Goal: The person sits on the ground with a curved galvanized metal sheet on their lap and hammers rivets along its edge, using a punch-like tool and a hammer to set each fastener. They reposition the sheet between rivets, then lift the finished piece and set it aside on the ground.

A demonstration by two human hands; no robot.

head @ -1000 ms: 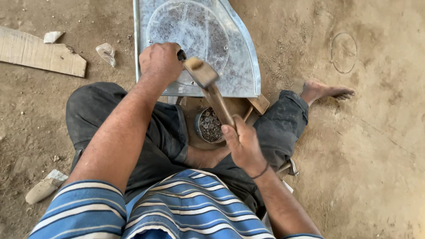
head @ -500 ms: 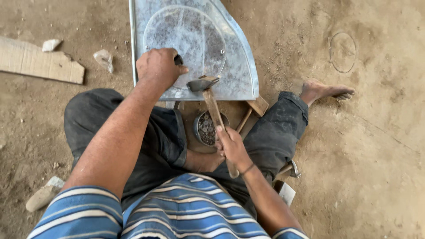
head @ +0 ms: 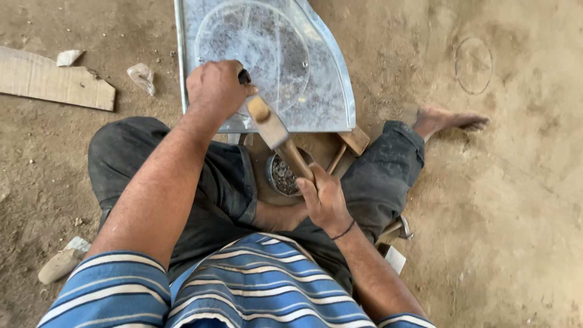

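Hammer (head: 273, 130): wooden handle gripped low by right hand (head: 325, 203). Punch (head: 244, 76) clenched in left hand (head: 215, 91) on sheet (head: 322, 91); judged thin, stiff, sharp-edged.

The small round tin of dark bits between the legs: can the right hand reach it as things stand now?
Probably yes, but not freely. The right hand lies right beside the tin, nothing between them, yet its grip is taken by the hammer handle, which crosses over the tin.

metal sheet (head: 322, 91) before the legs | round tin (head: 280, 175) between the knees | cardboard (head: 54, 85) far left
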